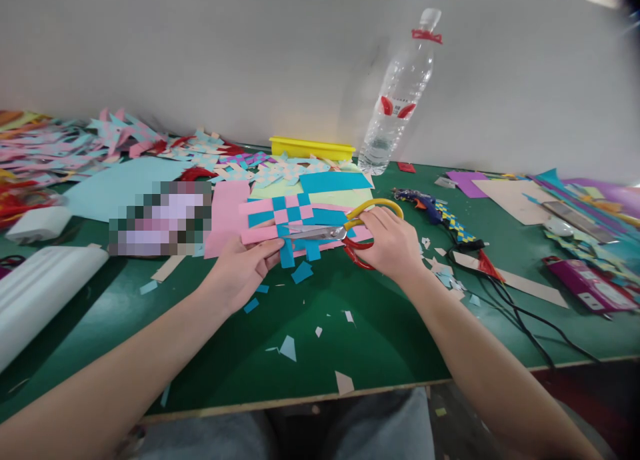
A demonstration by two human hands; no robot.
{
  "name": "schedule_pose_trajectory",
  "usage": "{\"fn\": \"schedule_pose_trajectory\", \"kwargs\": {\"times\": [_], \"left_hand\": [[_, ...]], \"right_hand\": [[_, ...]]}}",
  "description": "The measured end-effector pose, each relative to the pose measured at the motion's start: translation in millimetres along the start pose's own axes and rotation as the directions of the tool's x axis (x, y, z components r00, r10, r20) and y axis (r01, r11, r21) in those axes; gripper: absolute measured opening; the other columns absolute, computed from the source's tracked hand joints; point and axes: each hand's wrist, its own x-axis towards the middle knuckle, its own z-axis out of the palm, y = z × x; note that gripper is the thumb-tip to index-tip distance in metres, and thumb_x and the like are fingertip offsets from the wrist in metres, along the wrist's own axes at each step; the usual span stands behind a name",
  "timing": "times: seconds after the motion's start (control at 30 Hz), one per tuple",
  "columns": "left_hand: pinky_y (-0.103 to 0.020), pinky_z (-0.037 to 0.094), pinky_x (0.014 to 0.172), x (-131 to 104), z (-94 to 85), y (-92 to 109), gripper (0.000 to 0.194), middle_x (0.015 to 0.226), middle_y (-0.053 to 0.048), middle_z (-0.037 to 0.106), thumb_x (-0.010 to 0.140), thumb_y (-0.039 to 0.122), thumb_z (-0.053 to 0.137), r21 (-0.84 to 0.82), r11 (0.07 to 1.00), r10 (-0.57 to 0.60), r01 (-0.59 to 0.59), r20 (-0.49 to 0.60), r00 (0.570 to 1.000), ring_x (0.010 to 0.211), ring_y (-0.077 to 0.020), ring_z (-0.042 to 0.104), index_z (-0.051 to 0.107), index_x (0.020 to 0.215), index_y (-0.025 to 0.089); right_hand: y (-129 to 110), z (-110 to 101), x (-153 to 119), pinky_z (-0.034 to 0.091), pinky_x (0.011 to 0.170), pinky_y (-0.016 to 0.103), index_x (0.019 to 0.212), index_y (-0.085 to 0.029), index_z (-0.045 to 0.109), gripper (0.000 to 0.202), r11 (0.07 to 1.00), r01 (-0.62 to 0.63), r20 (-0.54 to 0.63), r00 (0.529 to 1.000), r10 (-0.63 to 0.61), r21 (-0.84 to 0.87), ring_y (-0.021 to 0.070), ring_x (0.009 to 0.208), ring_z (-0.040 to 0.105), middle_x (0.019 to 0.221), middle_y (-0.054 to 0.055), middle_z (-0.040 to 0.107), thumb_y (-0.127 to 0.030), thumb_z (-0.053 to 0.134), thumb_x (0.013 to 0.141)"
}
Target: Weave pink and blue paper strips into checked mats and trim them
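Note:
My left hand (245, 267) pinches the near left edge of a woven paper piece (293, 211) made of pink and blue strips. In my right hand (390, 240) is a pair of scissors (320, 233) with one yellow and one red handle loop. Their blades point left and lie across the lower edge of the weave, over blue strip ends. Just below, a cut blue paper scrap (302, 272) rests on the table. Behind the weave are a pink sheet (227, 213) and a blue strip of paper (334, 181).
A clear water bottle (400, 93) leans against the grey wall, right of a yellow tray (313, 148). Woven strips (55, 147) pile up at far left. To the right lie a patterned tool with a cord (440, 213), a purple box (590, 283) and coloured paper. Scraps dot the green table (390, 340).

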Motion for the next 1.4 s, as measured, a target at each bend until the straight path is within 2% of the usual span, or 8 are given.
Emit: {"fn": "schedule_pose_trajectory", "kwargs": {"times": [0.17, 0.33, 0.47, 0.67, 0.83, 1.07, 1.23, 1.4], "left_hand": [[-0.016, 0.057, 0.069, 2.6, -6.1, -2.3, 0.037, 0.103, -0.003, 0.075, 0.079, 0.007, 0.069, -0.017, 0.998, -0.069, 0.068, -0.101, 0.992, 0.088, -0.0144, 0.071, 0.067, 0.112, 0.023], [-0.011, 0.056, 0.066, 3.4, -10.8, -4.4, 0.034, 0.095, -0.001, 0.076, 0.077, 0.007, 0.071, -0.066, 0.994, -0.095, 0.089, -0.101, 0.99, 0.084, -0.0114, 0.071, 0.069, 0.107, 0.023], [-0.012, 0.056, 0.066, 2.3, -7.4, -2.3, 0.037, 0.1, -0.002, 0.076, 0.08, 0.005, 0.067, -0.054, 0.995, -0.088, 0.083, -0.098, 0.991, 0.084, -0.0123, 0.072, 0.067, 0.112, 0.024], [-0.013, 0.057, 0.069, 2.4, -4.2, -0.4, 0.041, 0.104, -0.004, 0.075, 0.082, 0.004, 0.064, -0.027, 0.997, -0.073, 0.071, -0.098, 0.992, 0.086, -0.0135, 0.072, 0.065, 0.118, 0.023], [-0.013, 0.056, 0.065, 2.9, -3.7, -0.6, 0.044, 0.097, -0.003, 0.076, 0.082, 0.003, 0.064, -0.048, 0.996, -0.075, 0.07, -0.117, 0.99, 0.083, -0.0127, 0.072, 0.063, 0.121, 0.024], [-0.012, 0.056, 0.062, 2.6, -3.7, -0.5, 0.042, 0.096, -0.002, 0.076, 0.081, 0.002, 0.063, -0.032, 0.996, -0.088, 0.085, -0.138, 0.986, 0.082, -0.0129, 0.072, 0.065, 0.117, 0.024], [-0.015, 0.057, 0.07, 4.6, -7.1, -3.2, 0.036, 0.103, -0.004, 0.075, 0.081, 0.006, 0.065, -0.004, 0.998, -0.061, 0.061, -0.114, 0.992, 0.09, -0.0147, 0.072, 0.067, 0.113, 0.022], [-0.016, 0.058, 0.07, 5.7, -7.5, -3.3, 0.029, 0.106, -0.005, 0.074, 0.08, 0.006, 0.065, 0.013, 1.0, -0.025, 0.027, -0.099, 0.995, 0.097, -0.0166, 0.07, 0.069, 0.106, 0.019]], "right_hand": [[-0.6, -0.3, -0.1, 0.054, 0.066, 0.036, 0.102, -0.013, 0.063, 0.033, 1.0, 0.014, -0.025, 1.0, -0.015, -0.015, 0.0237, 0.087, 0.066, 0.095, 0.01, 0.071, -0.04, 0.056, 0.086], [0.8, 1.9, -2.8, 0.054, 0.068, 0.035, 0.104, -0.015, 0.063, 0.029, 1.0, 0.013, -0.015, 1.0, -0.013, -0.004, 0.0229, 0.089, 0.066, 0.098, 0.01, 0.071, -0.036, 0.056, 0.086], [2.0, 2.6, -3.1, 0.055, 0.069, 0.035, 0.105, -0.014, 0.063, 0.026, 1.0, 0.021, -0.019, 1.0, -0.021, -0.006, 0.0234, 0.091, 0.067, 0.1, 0.01, 0.071, -0.031, 0.055, 0.086], [1.3, 0.4, -1.4, 0.055, 0.069, 0.035, 0.103, -0.015, 0.065, 0.029, 1.0, 0.021, -0.023, 1.0, -0.021, -0.009, 0.0237, 0.091, 0.068, 0.101, 0.011, 0.072, -0.037, 0.056, 0.087], [0.7, -0.1, -1.3, 0.055, 0.068, 0.034, 0.103, -0.016, 0.065, 0.028, 1.0, 0.022, -0.021, 1.0, -0.022, 0.0, 0.0225, 0.091, 0.068, 0.1, 0.009, 0.073, -0.037, 0.056, 0.087], [2.3, 0.9, -1.7, 0.056, 0.07, 0.034, 0.102, -0.016, 0.065, 0.028, 1.0, 0.017, -0.007, 1.0, -0.017, -0.002, 0.0213, 0.093, 0.069, 0.101, 0.008, 0.073, -0.038, 0.057, 0.087], [1.3, -0.3, -1.2, 0.054, 0.065, 0.032, 0.097, -0.017, 0.066, 0.025, 1.0, -0.004, -0.001, 1.0, 0.004, -0.001, 0.0213, 0.09, 0.07, 0.097, 0.007, 0.074, -0.037, 0.056, 0.087], [-2.4, -1.6, 0.4, 0.054, 0.066, 0.032, 0.094, -0.017, 0.065, 0.021, 0.991, -0.095, 0.005, 0.995, 0.095, 0.096, 0.0222, 0.088, 0.069, 0.097, 0.007, 0.074, -0.032, 0.06, 0.081]]}}
